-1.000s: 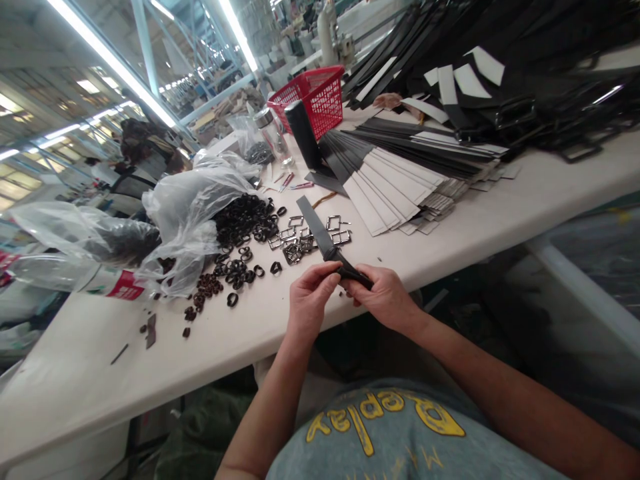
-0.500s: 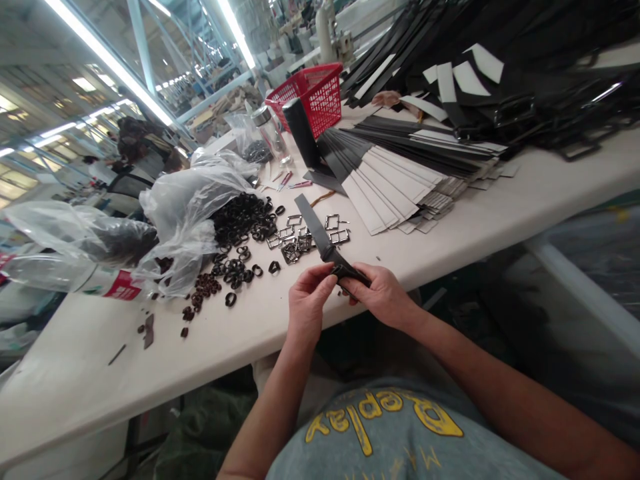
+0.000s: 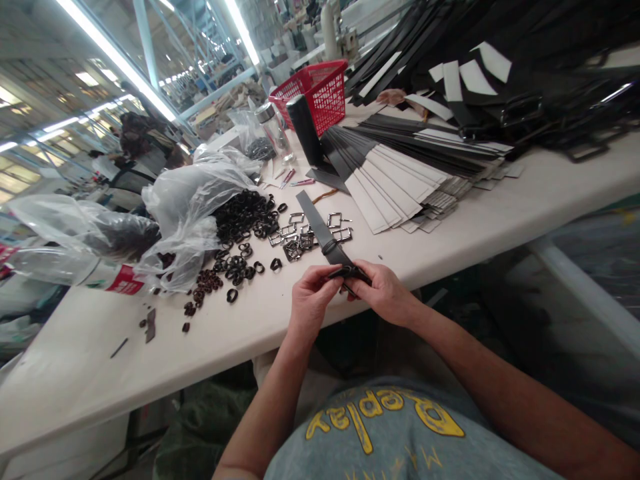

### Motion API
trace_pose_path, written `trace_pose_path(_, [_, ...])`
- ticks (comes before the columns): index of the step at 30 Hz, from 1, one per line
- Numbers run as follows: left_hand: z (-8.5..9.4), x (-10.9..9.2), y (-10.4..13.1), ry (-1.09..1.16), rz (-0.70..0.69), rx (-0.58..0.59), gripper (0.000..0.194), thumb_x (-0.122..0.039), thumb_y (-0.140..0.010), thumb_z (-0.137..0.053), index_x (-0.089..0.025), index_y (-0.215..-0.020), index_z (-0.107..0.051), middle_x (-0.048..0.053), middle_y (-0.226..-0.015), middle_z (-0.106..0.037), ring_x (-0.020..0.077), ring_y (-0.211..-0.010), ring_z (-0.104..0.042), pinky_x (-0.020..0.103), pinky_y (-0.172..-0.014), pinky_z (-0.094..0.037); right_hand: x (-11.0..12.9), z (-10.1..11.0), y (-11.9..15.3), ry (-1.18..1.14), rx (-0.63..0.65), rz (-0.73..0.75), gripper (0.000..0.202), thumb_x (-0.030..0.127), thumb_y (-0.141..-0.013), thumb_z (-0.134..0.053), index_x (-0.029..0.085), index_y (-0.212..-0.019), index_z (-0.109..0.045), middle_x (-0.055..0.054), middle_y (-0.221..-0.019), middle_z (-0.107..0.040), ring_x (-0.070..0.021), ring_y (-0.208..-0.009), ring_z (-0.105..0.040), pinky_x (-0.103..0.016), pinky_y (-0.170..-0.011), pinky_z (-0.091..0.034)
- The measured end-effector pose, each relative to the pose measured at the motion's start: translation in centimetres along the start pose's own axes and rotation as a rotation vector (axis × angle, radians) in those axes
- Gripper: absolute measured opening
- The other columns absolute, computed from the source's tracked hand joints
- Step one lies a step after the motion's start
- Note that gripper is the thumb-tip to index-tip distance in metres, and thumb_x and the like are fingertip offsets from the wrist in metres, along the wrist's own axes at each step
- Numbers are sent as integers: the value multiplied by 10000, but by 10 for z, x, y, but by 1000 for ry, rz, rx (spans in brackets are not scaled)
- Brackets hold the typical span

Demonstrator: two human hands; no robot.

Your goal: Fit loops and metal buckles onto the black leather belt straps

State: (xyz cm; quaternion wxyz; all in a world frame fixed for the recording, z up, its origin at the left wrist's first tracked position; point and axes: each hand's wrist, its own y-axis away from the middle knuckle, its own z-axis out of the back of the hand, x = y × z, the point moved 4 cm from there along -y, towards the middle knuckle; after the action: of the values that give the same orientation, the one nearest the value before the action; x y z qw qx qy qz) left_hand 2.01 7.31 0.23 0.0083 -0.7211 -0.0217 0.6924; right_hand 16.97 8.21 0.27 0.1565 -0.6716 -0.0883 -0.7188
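Held in both hands, just above the near side of the table (image 3: 260,327): one dark strap (image 3: 316,220). With the left hand (image 3: 311,293), pinched between thumb and fingers at the near part; with the right hand (image 3: 387,292), clamped from the opposite side. Both grips closed on the same strap, close to each other, probably for better control of the thin material. Between the fingertips, a small dark part (image 3: 346,271), perhaps a buckle; cannot tell its exact shape.

Just beyond the grip, around the strap, a dark loop (image 3: 329,248), likely for holding it snugly. Farther out, the free end, pointing away from the body, apparently so as not to disturb the fingers.

Beyond the grip, on both sides of this free end, metal buckles (image 3: 306,240), near enough for a short reach. To the left of the grip, black loops (image 3: 241,217) in a loose heap, with brown loops (image 3: 207,280) nearer to the body; probably spread for easy picking. Beyond the grip to the right, strips (image 3: 385,193) with pale ends, fanned maybe for easy separating. Well apart from the grip, behind the buckles, a red basket (image 3: 327,100), seemingly placed out of the way.
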Motion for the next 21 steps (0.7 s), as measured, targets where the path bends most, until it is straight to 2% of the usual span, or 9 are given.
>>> trace_pose_path(2, [2,-6,-1,-144,-77,13,164,-252,-739,-779,-217,-899,-791,41,-893,-692,147,-804,-638,262,-733,-522,2,0,0,28,19,5,119,276,-822,-585,165,-860,-607,-1,-675,-650,-155,-648,-633,-235,-577,-497])
trace_pose_path(5, [3,-13,1,-281,-138,60,162,-249,-785,-733,-232,-935,-791,52,-912,-676,159,-840,-637,254,-717,-517,2,-1,0,-25,17,-25,190,349,-821,-614,163,-861,-624,1,-703,-633,-152,-638,-629,-231,-549,-500])
trace_pose_path(7, [1,-18,3,-356,-169,102,139,-276,-833,-696,-231,-928,-787,58,-917,-668,167,-853,-633,260,-724,-514,0,-2,-1,-79,-32,-58,275,426,-839,-616,157,-888,-643,4,-694,-617,-138,-582,-611,-228,-515,-498])
trace_pose_path(10, [-2,-21,7,-401,-199,155,179,-324,-895,-642,-209,-856,-773,67,-925,-666,178,-894,-628,290,-815,-505,0,-2,-1,-100,-117,-53,304,461,-849,-621,158,-860,-648,7,-661,-609,-120,-522,-584,-222,-484,-484])
trace_pose_path(13, [0,-15,6,-198,-148,63,188,-370,-883,-665,-198,-849,-734,46,-877,-669,161,-846,-629,288,-822,-504,7,-1,0,-129,-156,10,290,449,-865,-614,165,-809,-634,6,-654,-609,-115,-527,-581,-221,-499,-486])
trace_pose_path(15, [1,-7,2,65,-33,-54,254,-451,-866,-672,-204,-914,-699,35,-881,-684,143,-795,-639,272,-769,-516,14,-1,2,-170,-157,47,291,445,-873,-603,165,-796,-631,5,-645,-606,-112,-525,-565,-222,-500,-478])
trace_pose_path(17, [-1,-1,-4,290,94,-113,403,-582,-850,-632,-210,-1001,-668,62,-982,-712,163,-849,-675,284,-766,-534,20,-3,4,-197,-130,55,296,447,-872,-599,169,-774,-623,8,-616,-596,-110,-510,-544,-225,-490,-464])
trace_pose_path(19, [-6,-5,-8,410,148,-84,544,-694,-826,-573,-225,-1093,-647,100,-1147,-706,222,-1017,-687,330,-831,-553,25,-6,7,-210,-100,34,307,457,-864,-605,178,-736,-602,14,-580,-583,-109,-493,-529,-228,-479,-451])
trace_pose_path(21, [-11,-12,-8,442,125,13,605,-715,-791,-603,-258,-1186,-619,105,-1270,-673,275,-1170,-643,371,-891,-555,26,-9,9,-237,-91,-2,321,474,-860,-605,186,-719,-581,19,-553,-572,-110,-480,-519,-230,-474,-445])
